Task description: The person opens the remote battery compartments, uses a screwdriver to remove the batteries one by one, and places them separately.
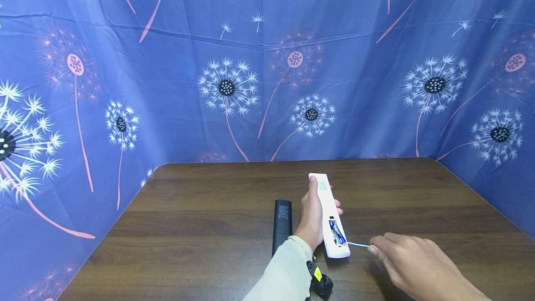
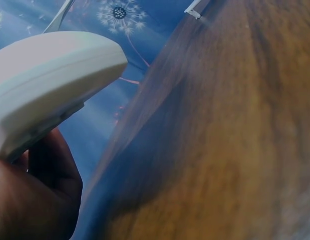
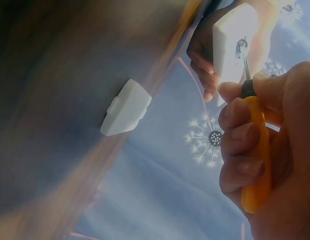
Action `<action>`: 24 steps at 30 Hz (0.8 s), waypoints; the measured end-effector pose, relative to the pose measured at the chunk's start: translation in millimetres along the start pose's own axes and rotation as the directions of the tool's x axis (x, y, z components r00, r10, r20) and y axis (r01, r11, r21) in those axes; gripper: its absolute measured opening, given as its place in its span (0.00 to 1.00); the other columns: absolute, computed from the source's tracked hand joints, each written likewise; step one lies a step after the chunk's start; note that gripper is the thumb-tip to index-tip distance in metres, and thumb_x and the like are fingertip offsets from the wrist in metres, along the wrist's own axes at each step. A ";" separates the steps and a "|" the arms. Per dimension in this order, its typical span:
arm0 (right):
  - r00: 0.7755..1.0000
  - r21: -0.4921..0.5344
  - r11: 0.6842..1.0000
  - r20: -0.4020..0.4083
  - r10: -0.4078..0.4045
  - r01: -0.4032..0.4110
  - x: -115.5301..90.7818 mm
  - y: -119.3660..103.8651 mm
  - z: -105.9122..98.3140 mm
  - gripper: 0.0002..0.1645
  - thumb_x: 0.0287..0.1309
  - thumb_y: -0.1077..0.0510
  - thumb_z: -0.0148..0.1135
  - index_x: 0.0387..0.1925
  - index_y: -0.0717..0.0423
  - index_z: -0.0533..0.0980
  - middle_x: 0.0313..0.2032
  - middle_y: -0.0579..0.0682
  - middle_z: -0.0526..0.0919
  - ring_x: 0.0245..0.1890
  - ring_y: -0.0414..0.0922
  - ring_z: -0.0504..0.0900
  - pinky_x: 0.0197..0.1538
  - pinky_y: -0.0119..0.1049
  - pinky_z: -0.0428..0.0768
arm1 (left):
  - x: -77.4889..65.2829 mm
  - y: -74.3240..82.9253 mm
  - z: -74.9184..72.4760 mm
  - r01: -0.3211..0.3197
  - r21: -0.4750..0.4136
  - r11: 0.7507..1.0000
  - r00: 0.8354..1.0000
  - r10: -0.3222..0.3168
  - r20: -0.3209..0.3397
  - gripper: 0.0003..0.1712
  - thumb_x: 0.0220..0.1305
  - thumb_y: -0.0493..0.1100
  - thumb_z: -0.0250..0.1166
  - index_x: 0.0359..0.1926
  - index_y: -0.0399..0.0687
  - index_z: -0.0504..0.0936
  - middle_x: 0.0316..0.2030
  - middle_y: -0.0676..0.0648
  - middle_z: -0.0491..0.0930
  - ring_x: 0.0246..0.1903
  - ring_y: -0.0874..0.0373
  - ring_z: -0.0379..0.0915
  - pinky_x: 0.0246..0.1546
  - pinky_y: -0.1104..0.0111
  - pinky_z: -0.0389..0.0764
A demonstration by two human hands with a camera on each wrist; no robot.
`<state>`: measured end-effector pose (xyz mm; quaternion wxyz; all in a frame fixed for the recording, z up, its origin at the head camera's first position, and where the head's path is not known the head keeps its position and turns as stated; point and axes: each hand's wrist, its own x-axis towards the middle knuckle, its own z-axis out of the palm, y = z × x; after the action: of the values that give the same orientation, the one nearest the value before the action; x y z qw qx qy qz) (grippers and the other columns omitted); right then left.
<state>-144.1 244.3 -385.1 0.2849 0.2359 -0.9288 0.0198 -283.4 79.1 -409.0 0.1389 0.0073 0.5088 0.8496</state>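
My left hand [image 1: 311, 215] grips a white remote control [image 1: 330, 199], back side up, thumb along its edge. Two blue-and-silver batteries [image 1: 337, 232] show in its uncovered battery compartment, one slanting across. My right hand [image 1: 418, 259] holds a screwdriver [image 3: 259, 150] by its orange-yellow handle, fingers wrapped around it and thumb near the black collar. The thin metal shaft reaches to the lower end of the compartment, its tip right at the batteries. In the left wrist view, the remote's end covers much of the left hand.
A black remote control [image 1: 282, 222] lies left of the left hand, its lower end hidden by the sleeve. In the right wrist view, a small white battery cover [image 3: 127, 109] lies on the wooden table [image 1: 188, 226]. A patterned blue cloth [image 1: 175, 82] hangs behind the table.
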 end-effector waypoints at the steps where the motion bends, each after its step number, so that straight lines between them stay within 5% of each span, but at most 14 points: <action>1: 1.000 -0.001 1.000 -0.005 -0.002 0.002 -0.4 0.4 -0.1 0.14 0.60 0.53 0.69 0.27 0.35 0.71 0.22 0.24 0.56 0.18 0.26 0.54 0.18 0.31 0.58 | -0.2 0.1 0.0 0.001 -0.001 1.000 1.000 -0.001 0.000 0.47 0.63 0.81 0.44 0.58 0.47 0.77 0.32 0.40 0.80 0.26 0.51 0.81 0.29 0.65 0.78; 24: 0.998 -0.013 0.999 0.031 0.048 -0.048 -5.0 3.2 -0.3 0.12 0.59 0.54 0.70 0.29 0.35 0.74 0.22 0.24 0.58 0.19 0.26 0.56 0.19 0.33 0.60 | 0.9 -0.8 0.5 0.008 -0.008 1.000 1.000 -0.008 -0.023 0.44 0.65 0.80 0.45 0.55 0.47 0.78 0.29 0.41 0.81 0.23 0.53 0.80 0.27 0.66 0.77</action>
<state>-141.8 249.3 -387.3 0.2711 0.2122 -0.9387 0.0172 -284.0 80.1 -409.5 0.1365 -0.0051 0.5069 0.8511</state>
